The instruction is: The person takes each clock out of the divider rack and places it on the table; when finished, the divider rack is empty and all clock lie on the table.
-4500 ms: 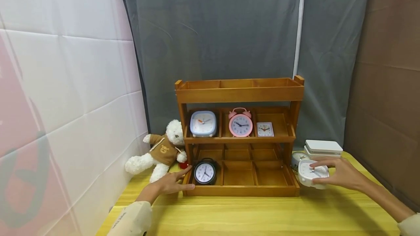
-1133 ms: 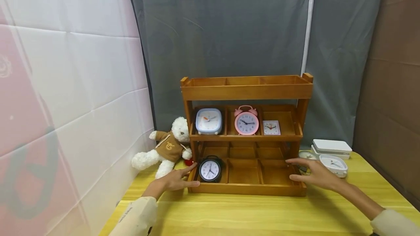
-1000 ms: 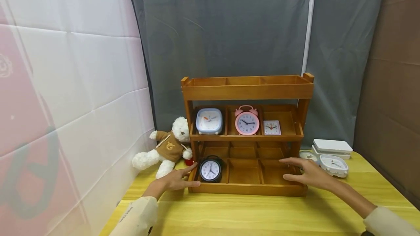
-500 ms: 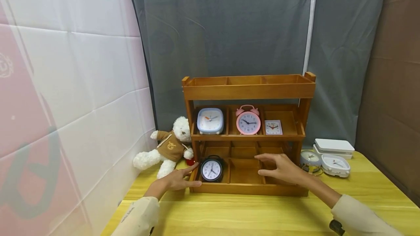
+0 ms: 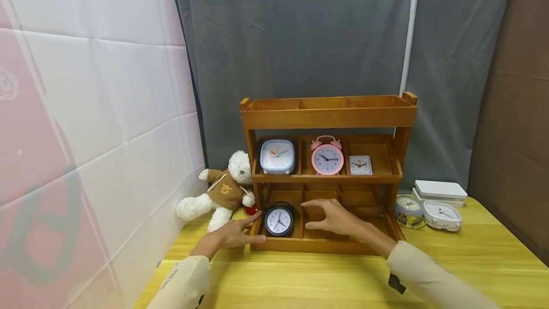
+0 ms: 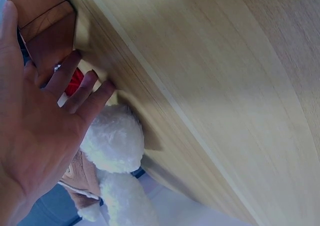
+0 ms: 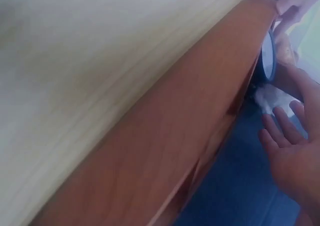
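My left hand (image 5: 233, 233) lies against the left end of the wooden shelf (image 5: 328, 117), thumb along the lower front board and fingers extended at the side. A round black alarm clock (image 5: 279, 221) stands in the lower left compartment, just right of those fingertips. My right hand (image 5: 332, 217) hovers in front of the lower middle compartment, thumb and forefinger parted and nothing between them, pointing toward the black clock. On the middle tier stand a blue-rimmed clock (image 5: 277, 156), a pink twin-bell alarm clock (image 5: 327, 158) and a small white square clock (image 5: 360, 165).
A white teddy bear (image 5: 226, 188) in a brown hoodie leans at the shelf's left side. To the right on the table (image 5: 326, 275) are a grey clock (image 5: 408, 205), a white clock (image 5: 442, 215) and stacked white boxes (image 5: 440, 190). A grey curtain (image 5: 300, 32) hangs behind.
My right hand set the white clock down on the table at the right, then moved left across the lower tier toward the black clock. My left hand stayed at the shelf's left end.
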{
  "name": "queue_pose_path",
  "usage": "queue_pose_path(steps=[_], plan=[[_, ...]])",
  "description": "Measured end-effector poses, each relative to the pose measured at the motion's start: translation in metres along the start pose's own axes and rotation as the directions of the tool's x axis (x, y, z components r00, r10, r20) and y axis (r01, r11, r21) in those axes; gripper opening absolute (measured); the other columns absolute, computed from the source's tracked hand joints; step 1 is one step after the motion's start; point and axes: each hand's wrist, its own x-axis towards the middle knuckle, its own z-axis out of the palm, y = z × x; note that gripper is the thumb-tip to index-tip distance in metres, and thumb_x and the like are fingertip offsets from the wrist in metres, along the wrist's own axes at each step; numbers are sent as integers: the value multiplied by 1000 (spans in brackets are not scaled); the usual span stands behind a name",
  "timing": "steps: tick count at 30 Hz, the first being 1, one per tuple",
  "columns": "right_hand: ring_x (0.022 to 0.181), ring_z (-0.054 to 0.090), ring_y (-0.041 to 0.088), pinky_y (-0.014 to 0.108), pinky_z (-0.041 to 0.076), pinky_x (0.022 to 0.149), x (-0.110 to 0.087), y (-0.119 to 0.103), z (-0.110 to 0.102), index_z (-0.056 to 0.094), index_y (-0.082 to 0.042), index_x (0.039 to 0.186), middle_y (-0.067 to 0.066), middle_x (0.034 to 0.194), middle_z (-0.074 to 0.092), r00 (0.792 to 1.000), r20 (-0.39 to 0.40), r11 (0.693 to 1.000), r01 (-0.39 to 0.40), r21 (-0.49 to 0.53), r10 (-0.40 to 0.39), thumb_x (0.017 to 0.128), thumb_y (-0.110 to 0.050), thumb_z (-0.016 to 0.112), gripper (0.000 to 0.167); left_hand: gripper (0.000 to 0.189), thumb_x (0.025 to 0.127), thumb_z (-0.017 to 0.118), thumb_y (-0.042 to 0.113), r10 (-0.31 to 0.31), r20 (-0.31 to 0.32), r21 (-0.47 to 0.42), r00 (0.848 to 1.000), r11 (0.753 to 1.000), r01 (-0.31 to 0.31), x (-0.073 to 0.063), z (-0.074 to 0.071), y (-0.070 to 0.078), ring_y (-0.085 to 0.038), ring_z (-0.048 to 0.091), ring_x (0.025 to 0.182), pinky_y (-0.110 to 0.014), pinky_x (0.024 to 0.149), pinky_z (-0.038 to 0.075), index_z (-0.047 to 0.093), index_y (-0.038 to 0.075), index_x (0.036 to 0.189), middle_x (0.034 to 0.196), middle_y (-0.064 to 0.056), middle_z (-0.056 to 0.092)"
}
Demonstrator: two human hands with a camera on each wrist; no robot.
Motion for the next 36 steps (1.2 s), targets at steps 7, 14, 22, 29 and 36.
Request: queue_pose_path(steps=[7,14,22,29,36], plan=[[129,61,33,51,50,106,20,-2,29,65,-4,139,13,136,68,1000,-10,1000,1,-2,-1,84,-20,89,61,94,88,70,70,-18,7,-4,1000,1000,18,1,0,0,-42,56,134,-61,112,41,33,29,165,142,-20,62],[129,61,34,49,51,106,36,-2,46,63,-2,140,16,138,65,998,31,998,54,-30,-53,80,-19,93,69,94,87,69,72,-35,3,9,999,999,35,2,1,0,-41,55,135,-60,112,41,33,32,164,143,-18,62],[132,58,36,47,54,103,52,-8,62,58,0,145,19,144,60,987,96,984,142,-103,-132,79,-21,94,78,94,86,71,72,-46,-3,16,999,999,46,1,2,1,-42,54,136,-59,112,41,34,33,164,142,-16,63],[131,60,31,42,53,104,60,-9,71,58,-3,146,17,145,60,983,107,974,162,-160,-146,80,-27,94,79,93,86,71,71,-37,-4,11,999,999,37,-1,4,1,-41,55,135,-57,111,43,34,34,164,141,-16,64],[129,61,31,43,54,103,64,-10,66,60,-3,144,16,144,62,985,86,974,159,-160,-147,76,-27,96,80,93,88,71,68,-41,-2,4,999,999,41,-2,0,3,-41,55,135,-58,112,42,33,33,164,142,-16,63]])
